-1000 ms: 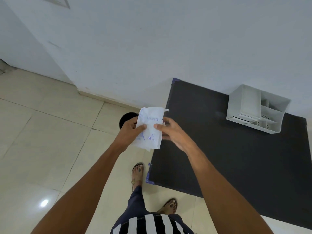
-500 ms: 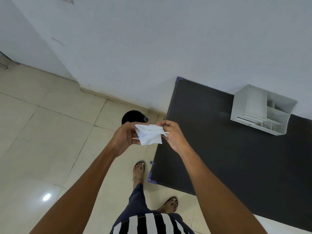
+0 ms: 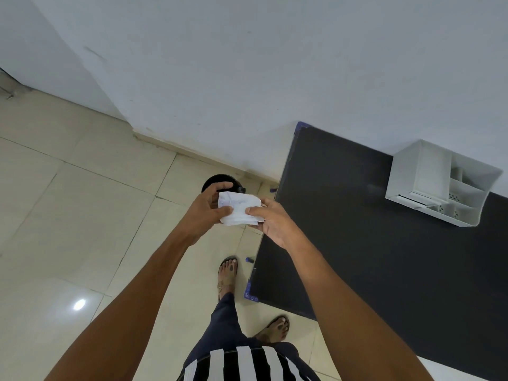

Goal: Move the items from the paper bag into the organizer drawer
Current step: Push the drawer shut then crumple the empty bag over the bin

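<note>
White paper bag [image 3: 238,208] sits pinched between left hand [image 3: 204,213] and right hand [image 3: 272,222]; likely light, soft, easily torn, so hold its edges; organizer drawer [image 3: 439,182] stands well right of both hands.

Table [image 3: 371,257] bare up to organizer [image 3: 439,185]; path clear.

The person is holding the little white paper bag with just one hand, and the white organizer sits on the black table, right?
Not quite. In the head view both the left hand and right hand hold the paper bag. The organizer does sit on the black table.
</note>
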